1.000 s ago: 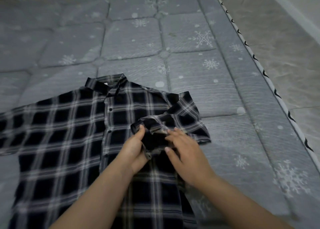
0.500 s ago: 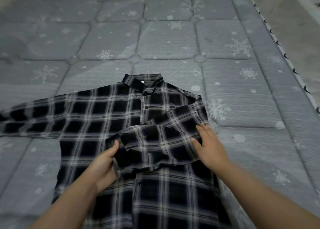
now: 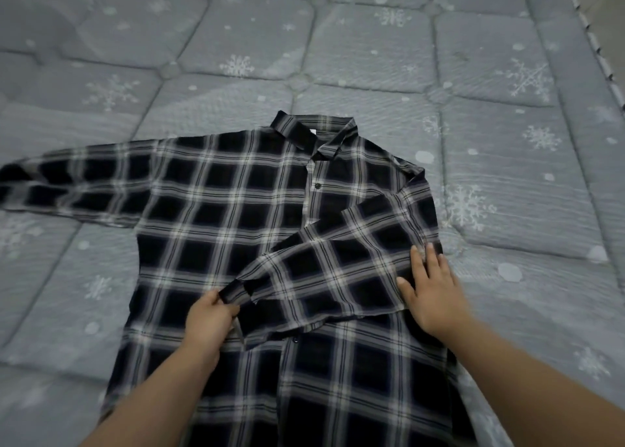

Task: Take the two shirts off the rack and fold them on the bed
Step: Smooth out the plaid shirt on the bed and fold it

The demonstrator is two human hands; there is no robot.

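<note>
Plaid shirt [image 3: 216, 216] lies buttoned-side up on the grey snowflake mattress [image 3: 507, 142], one sleeve [image 3: 331, 271] folded across its front. Left hand [image 3: 206, 325] pinches the cuff; right hand [image 3: 433, 294] presses flat, fingers straight, on the sleeve's fold.

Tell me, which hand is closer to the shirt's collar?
Right. The right hand lies flat on the folded sleeve's shoulder end, below the collar; the left hand pinches the cuff, farther down.
</note>
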